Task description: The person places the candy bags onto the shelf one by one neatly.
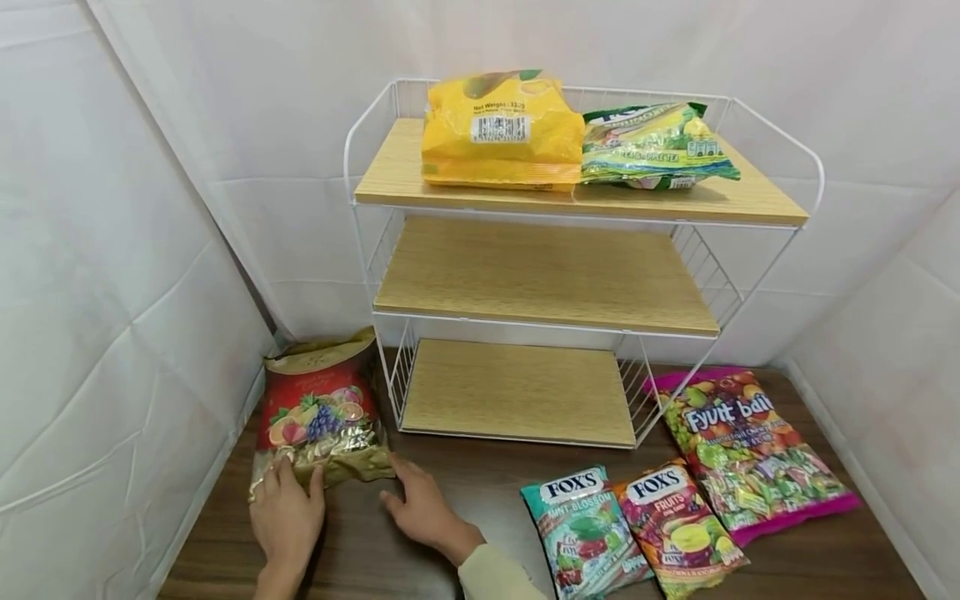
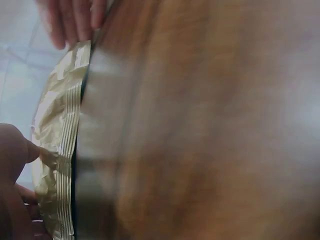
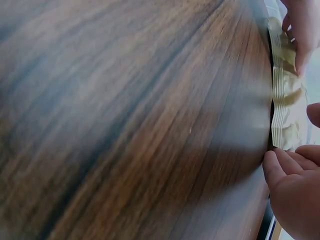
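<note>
A red and gold candy bag (image 1: 322,417) with fruit printed on its front lies on the table left of the rack. My left hand (image 1: 288,512) rests on its near left part, with the thumb and fingers on the gold foil. At the near right corner, the fingertips of my right hand (image 1: 423,504) touch the bag's edge, the thumb apart from it. The left wrist view shows the crimped gold seal (image 2: 67,135) along the tabletop. In the right wrist view, my right fingers (image 3: 285,165) meet the end of that seal.
A white wire rack (image 1: 547,275) with wooden shelves stands at the centre. Its top shelf bears a yellow bag (image 1: 502,137) and a green bag (image 1: 652,150). To the right lie a teal Fox's bag (image 1: 585,533), an orange Fox's bag (image 1: 678,529) and a pink-edged candy bag (image 1: 750,450).
</note>
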A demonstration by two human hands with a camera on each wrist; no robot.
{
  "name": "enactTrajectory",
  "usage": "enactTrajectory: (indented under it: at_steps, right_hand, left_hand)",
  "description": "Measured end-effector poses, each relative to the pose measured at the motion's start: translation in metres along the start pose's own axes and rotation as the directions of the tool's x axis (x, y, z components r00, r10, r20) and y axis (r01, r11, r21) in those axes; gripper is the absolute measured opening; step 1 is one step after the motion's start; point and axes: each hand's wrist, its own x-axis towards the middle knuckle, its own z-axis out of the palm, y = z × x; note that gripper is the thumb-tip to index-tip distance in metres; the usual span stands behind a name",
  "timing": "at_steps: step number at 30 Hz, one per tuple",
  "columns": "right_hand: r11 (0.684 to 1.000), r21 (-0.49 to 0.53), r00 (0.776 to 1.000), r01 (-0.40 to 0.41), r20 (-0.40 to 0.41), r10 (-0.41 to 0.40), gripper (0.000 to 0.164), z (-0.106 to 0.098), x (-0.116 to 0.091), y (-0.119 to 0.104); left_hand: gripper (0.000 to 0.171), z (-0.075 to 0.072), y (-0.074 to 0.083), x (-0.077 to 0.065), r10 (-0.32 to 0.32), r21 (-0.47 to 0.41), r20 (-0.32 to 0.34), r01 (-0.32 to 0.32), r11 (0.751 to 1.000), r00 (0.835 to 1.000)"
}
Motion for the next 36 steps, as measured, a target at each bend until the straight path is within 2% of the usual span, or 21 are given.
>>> enactTrajectory:
  at_steps: [2, 5, 8, 10, 15, 18, 21, 25, 28, 30, 33, 36]
  right_hand:
    - [1.000, -0.008, 1.000, 0.004, -0.013, -0.004, 0.055, -0.002, 0.001, 0.002]
    - [1.000, -0.007, 0.999, 0.026, -0.025, -0.026, 0.054, -0.004, 0.002, 0.004]
    - [0.999, 0.002, 0.999, 0.041, -0.026, -0.041, 0.053, -0.005, 0.005, 0.005]
    - [0.999, 0.014, 0.999, 0.048, -0.025, -0.048, 0.053, -0.004, 0.006, 0.004]
    - [0.998, 0.056, 1.000, 0.027, 0.009, -0.028, 0.055, -0.004, 0.006, 0.004]
    - [0.998, 0.069, 1.000, 0.009, 0.027, -0.011, 0.056, -0.003, 0.005, 0.004]
    - [0.998, 0.063, 0.999, -0.002, 0.039, 0.000, 0.056, -0.003, 0.005, 0.005]
    - [0.997, 0.068, 0.998, -0.035, 0.050, 0.031, 0.056, -0.006, 0.004, 0.004]
    - [0.996, 0.069, 0.997, -0.059, 0.053, 0.055, 0.056, -0.008, 0.002, 0.004]
    - [0.997, 0.050, 0.997, -0.059, 0.046, 0.057, 0.055, -0.009, 0.001, 0.004]
    - [0.999, 0.003, 0.999, -0.033, 0.030, 0.033, 0.054, -0.012, -0.001, 0.004]
    - [0.999, -0.038, 1.000, -0.009, 0.012, 0.009, 0.052, -0.016, -0.003, 0.004]
  left_hand:
    - [0.055, 0.000, 0.002, -0.002, 0.008, 0.006, -0.004, -0.008, 1.000, 1.000]
    - [0.061, -0.002, 0.002, -0.005, -0.009, -0.032, -0.011, 0.009, 0.999, 1.000]
    - [0.067, -0.004, 0.001, -0.006, -0.061, -0.092, -0.005, 0.060, 0.994, 0.998]
    - [0.069, -0.005, -0.001, -0.006, -0.108, -0.119, 0.024, 0.110, 0.987, 0.994]
    - [0.070, -0.006, -0.002, -0.007, -0.190, -0.128, 0.089, 0.201, 0.971, 0.978]
    - [0.071, -0.005, 0.000, -0.008, -0.190, -0.109, 0.093, 0.200, 0.974, 0.977]
    - [0.069, -0.004, 0.001, -0.010, -0.180, -0.086, 0.070, 0.186, 0.979, 0.981]
    - [0.065, -0.003, 0.002, -0.014, -0.170, -0.027, 0.059, 0.172, 0.985, 0.984]
    - [0.062, -0.004, 0.004, -0.017, -0.151, 0.044, 0.077, 0.148, 0.988, 0.985]
    - [0.060, -0.006, 0.006, -0.019, -0.108, 0.078, 0.062, 0.103, 0.992, 0.992]
    - [0.055, -0.007, 0.008, -0.024, 0.016, 0.131, -0.010, -0.014, 0.991, 1.000]
    - [0.052, -0.008, 0.011, -0.029, 0.128, 0.194, -0.067, -0.113, 0.974, 0.990]
